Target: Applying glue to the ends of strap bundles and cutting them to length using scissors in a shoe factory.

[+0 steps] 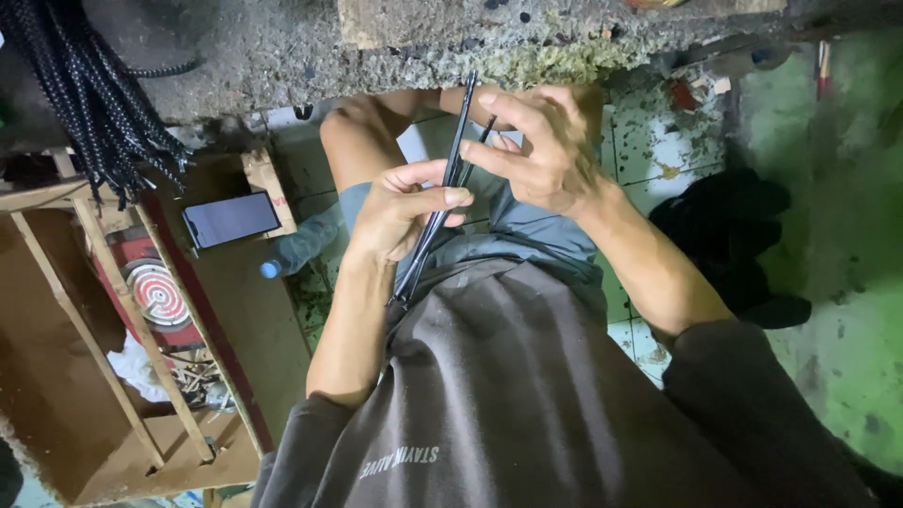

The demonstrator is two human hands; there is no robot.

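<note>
Concrete slab (282,56) runs across the top of the view, rough and grey, a bundle of black braided cords (85,94) hanging over its left end. Wooden shelf unit (141,376) sits to my left, with a dark phone (230,219) lying flat on it and a red-and-white round spool (158,293) tucked lower down. Black cloth heap (729,235) lies on the green-stained tiled floor (828,310) to my right. My grey shirt (527,404) fills the bottom. Both hands are up over my lap: left hand (400,212) in a closed grip, thumb and fingers pinching the long thin black strip (442,202) mid-length; right hand (541,146) pinches its upper part, fingers curled round it. Strip runs diagonally, lower end near my shirt.
</note>
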